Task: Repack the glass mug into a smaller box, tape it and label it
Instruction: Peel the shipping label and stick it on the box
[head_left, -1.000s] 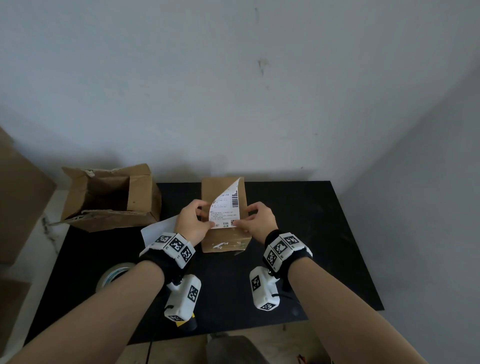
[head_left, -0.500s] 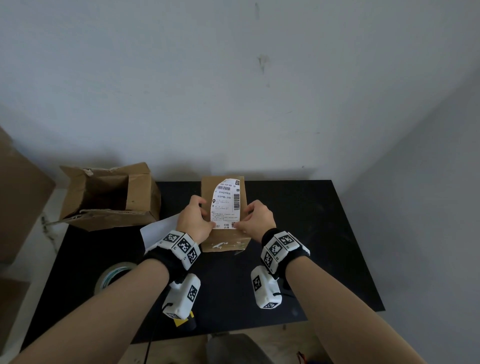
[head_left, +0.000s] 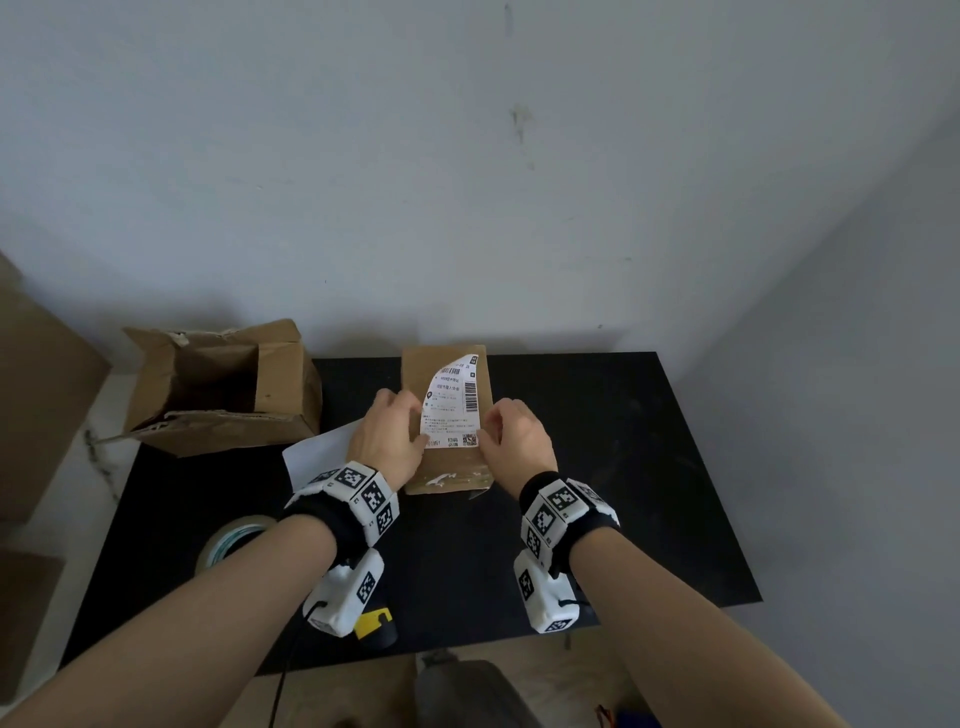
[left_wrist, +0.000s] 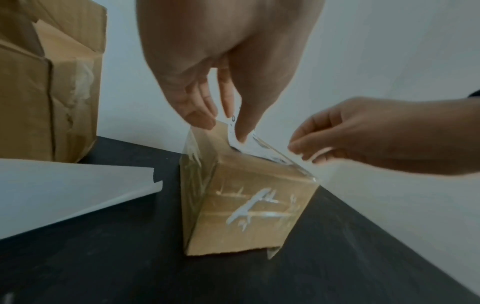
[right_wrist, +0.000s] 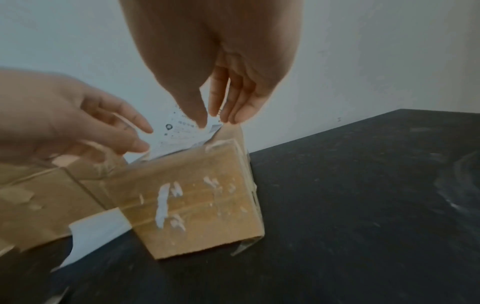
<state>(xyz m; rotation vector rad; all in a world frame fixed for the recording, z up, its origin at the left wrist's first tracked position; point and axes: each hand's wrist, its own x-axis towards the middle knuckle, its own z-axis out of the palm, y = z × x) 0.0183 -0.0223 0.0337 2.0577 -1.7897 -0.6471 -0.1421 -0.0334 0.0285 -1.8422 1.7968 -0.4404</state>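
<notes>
A small brown box, sealed with clear tape, stands on the black table; the mug is not visible. A white shipping label lies along the box top, its far left corner still curled up. My left hand pinches the label's near left corner, thumb on top. My right hand pinches the near right edge between thumb and fingers. In the wrist views the label's near end stands slightly off the box.
A larger open cardboard box sits at the table's back left. White backing paper lies beside my left hand, and a roll of clear tape under my left forearm. A yellow-and-black tool rests near the front edge.
The label stood up off the box a second ago; both hands have since laid it down flat along the top, away from me. The box has not moved.
</notes>
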